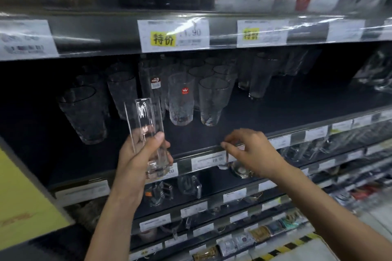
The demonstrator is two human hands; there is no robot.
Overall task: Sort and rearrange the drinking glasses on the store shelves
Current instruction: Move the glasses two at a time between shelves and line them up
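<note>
The person's left hand point(140, 154) and right hand point(252, 150) are bare, and both slim forearms point(114, 218) are uncovered to the frame's lower edge.

Two bare arms reach up from the lower edge toward the shelving. The left forearm point(114, 218) rises steeply to the left hand point(137, 154), which grips the lower half of a tall glass point(146, 116). The thumb lies across the near face and the fingertips show round the right side, with the glass held nearly upright. The right forearm point(331, 207) slants in from the lower right to the right hand point(252, 152), knuckles up and fingers curled downward. Thumb and index tips sit close together at the front; whether they pinch anything is lost in blur.
</note>
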